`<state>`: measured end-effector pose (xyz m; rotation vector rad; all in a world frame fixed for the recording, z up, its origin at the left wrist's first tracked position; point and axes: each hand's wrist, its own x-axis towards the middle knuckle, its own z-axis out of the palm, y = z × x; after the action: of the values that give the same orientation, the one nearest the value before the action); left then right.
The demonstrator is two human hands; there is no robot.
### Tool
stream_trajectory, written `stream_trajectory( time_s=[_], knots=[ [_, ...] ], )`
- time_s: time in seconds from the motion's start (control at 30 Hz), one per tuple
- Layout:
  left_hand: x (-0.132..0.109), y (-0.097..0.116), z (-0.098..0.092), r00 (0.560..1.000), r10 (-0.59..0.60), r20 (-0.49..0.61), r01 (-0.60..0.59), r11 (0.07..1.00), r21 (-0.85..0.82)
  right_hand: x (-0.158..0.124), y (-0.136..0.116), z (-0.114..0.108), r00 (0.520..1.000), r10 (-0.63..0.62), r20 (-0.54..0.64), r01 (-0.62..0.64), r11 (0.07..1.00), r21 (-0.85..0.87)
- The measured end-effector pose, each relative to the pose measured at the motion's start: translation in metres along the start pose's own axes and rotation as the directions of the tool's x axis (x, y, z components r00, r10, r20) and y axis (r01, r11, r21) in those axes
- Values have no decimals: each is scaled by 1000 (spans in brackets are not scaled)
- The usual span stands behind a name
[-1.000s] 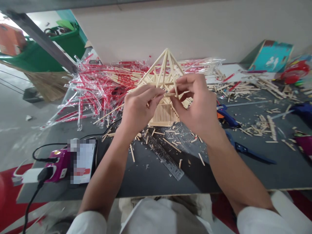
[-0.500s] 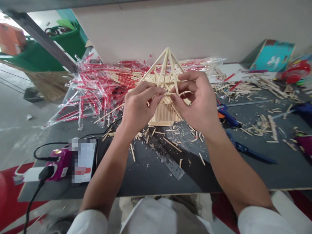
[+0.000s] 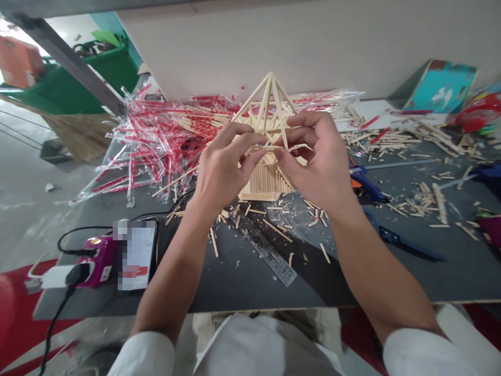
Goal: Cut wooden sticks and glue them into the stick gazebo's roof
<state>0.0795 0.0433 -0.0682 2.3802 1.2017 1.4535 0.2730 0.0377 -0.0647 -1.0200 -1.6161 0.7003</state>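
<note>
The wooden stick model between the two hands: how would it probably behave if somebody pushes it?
The wooden stick model is probably light, being built from thin sticks. Its pyramid top may be fragile, because slender sticks meet at one peak. The lower wall of close-set sticks seems stiffer.

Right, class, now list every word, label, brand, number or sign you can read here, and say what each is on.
None can be read.
Clear ruler: markings too small.
Phone: screen pixelated and blurred.
Red-and-clear wrappers: any print too blurred.
Turquoise board: a white mark, no readable word.
</note>
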Motion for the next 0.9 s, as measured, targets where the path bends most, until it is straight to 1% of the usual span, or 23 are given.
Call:
stream_trajectory(
  time_s=[0.1,0.2,0.3,0.37,0.43,0.47,0.5,0.53,0.57,0.6,0.63,0.67,0.7,0.73,0.77,0.8,0.83,0.87,0.9],
  knots=[
    [-1,2,4,1000,-12,-18,12,1000,-6,-1,2,1,1000,-15,3,15,1000,-8],
    [-2,6,8,998,-58,-15,57,998,-33,-1,4,3,1000,-10,3,11,999,-40],
    [-4,10,10,996,-83,-41,81,996,-46,0,-3,-2,1000,-15,17,16,997,-75],
    [-4,11,9,995,-60,-81,59,998,-19,1,-12,-16,999,-35,32,39,990,-135],
    [-3,11,6,993,-7,-117,10,1000,21,1,-20,-40,999,-52,12,53,962,-269],
    [-3,11,3,992,27,-124,-22,999,40,-1,-21,-53,998,-53,-19,43,932,-361],
    [-2,12,1,990,68,-125,-61,997,54,-4,-18,-68,997,-46,-67,11,887,-462],
    [-2,13,-1,987,112,-119,-105,992,65,-8,-12,-81,994,-11,-105,-50,827,-560],
    [-1,14,-3,982,155,-103,-149,986,70,-14,-2,-94,987,44,-152,-134,746,-653],
    [0,17,-5,977,195,-84,-189,979,72,-20,11,-105,970,120,-211,-239,629,-740],
    [0,20,-7,972,226,-62,-222,973,69,-27,25,-113,940,224,-256,-336,491,-804],
    [0,25,-8,968,247,-34,-245,968,60,-34,40,-120,896,342,-283,-402,353,-845],
    [0,29,-9,966,259,-1,-259,965,44,-40,55,-125,841,454,-295,-427,220,-877],
    [-2,35,-9,965,260,35,-261,965,23,-46,68,-128,767,545,-337,-464,110,-879],
    [-5,40,-9,964,255,71,-255,967,-7,-51,80,-130,705,613,-358,-483,45,-874],
    [-9,45,-8,965,239,111,-235,971,-45,-56,89,-131,670,645,-368,-490,12,-872],
    [-15,50,-8,966,212,148,-200,975,-92,-59,96,-132,657,654,-375,-492,-5,-871],
    [-22,55,-7,970,169,175,-144,979,-144,-61,102,-133,661,650,-374,-486,-8,-874],
    [-32,58,-6,973,107,203,-66,977,-203,-62,107,-135,678,635,-370,-476,-4,-879]
  ],
)
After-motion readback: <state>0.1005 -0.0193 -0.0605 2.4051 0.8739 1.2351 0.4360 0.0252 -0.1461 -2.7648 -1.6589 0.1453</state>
